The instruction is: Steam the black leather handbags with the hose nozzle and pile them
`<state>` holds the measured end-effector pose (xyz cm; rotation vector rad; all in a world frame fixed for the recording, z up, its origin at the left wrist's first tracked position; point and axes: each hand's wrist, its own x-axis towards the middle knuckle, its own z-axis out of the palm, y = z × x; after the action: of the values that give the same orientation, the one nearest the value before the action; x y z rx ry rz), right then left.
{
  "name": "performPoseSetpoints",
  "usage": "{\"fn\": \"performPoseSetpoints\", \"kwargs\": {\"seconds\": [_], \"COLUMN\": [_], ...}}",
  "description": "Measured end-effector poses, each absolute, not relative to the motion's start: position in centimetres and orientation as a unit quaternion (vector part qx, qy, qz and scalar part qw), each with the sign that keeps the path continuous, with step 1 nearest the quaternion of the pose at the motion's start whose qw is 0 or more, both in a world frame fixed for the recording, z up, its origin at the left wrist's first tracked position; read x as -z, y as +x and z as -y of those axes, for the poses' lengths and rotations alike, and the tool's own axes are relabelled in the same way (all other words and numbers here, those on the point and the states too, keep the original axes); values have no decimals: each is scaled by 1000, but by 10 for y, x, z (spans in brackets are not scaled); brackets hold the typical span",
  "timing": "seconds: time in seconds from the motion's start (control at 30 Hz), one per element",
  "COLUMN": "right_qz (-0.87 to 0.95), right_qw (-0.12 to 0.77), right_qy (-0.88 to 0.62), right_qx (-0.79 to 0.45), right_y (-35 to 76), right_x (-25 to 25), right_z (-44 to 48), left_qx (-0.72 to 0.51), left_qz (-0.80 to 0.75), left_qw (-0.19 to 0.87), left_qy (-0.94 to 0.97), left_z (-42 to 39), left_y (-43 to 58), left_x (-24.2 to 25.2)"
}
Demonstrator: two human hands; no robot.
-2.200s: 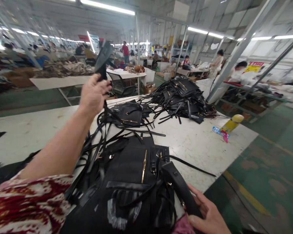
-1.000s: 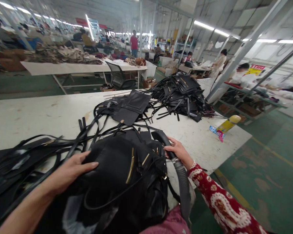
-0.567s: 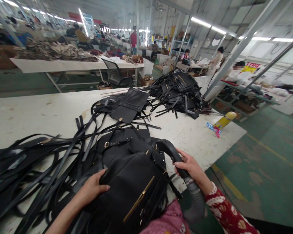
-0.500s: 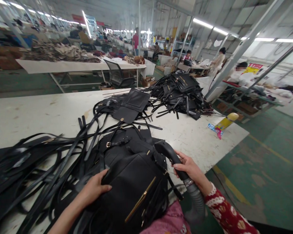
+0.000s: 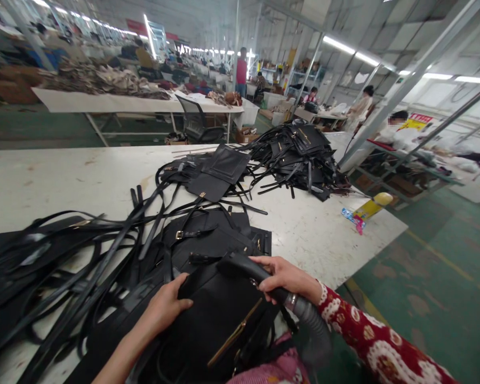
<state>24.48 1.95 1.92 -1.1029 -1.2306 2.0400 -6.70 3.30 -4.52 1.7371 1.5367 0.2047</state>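
Observation:
A black leather bag [image 5: 220, 320] with a gold zip lies at the near edge of the white table [image 5: 64, 181]. My left hand [image 5: 166, 309] grips its upper left edge, fingers curled over the leather. My right hand [image 5: 286, 277] is wrapped round a black vacuum nozzle [image 5: 240, 265] on a grey ribbed hose [image 5: 310, 325]; the nozzle tip rests on the bag's top. A red and white patterned sleeve covers my right forearm.
Black straps [image 5: 84, 250] sprawl over the table's left. More black bag panels [image 5: 218, 170] and a tall heap of them [image 5: 300, 154] lie further back. A yellow bottle [image 5: 370, 207] lies near the right edge. Other people work at far tables.
My left hand dropped a raised strap and came down onto the bag. My right hand swung the nozzle leftward, from beside the bag onto its top.

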Motion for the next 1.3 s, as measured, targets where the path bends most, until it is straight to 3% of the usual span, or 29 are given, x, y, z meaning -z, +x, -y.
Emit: {"fn": "performPoseSetpoints", "kwargs": {"seconds": [0.13,0.57,0.8,1.0,1.13,1.3], "right_qz": [426,432,482,445,452,466], "right_qw": [305,205,302,192,272,359], "right_qy": [-456,-481,-513,-497,-517,-520], "right_qx": [-719,-735,-643,-720,-675,-620], "right_y": [270,258,234,234,225,231], "right_x": [-15,-8,-23,-22,-11,-25], "right_z": [-15,-65,-59,-67,-89,-95], "left_qx": [-68,-43,-71,-77,-102,-145], "left_qz": [-624,-614,-615,-619,-612,-497], "left_qw": [369,350,364,362,401,553], "left_qy": [685,706,696,693,674,653], "left_z": [-33,-34,-32,-29,-29,-53], "left_y": [-69,-72,-71,-68,-71,-82], "left_x": [50,58,48,48,45,23]}}
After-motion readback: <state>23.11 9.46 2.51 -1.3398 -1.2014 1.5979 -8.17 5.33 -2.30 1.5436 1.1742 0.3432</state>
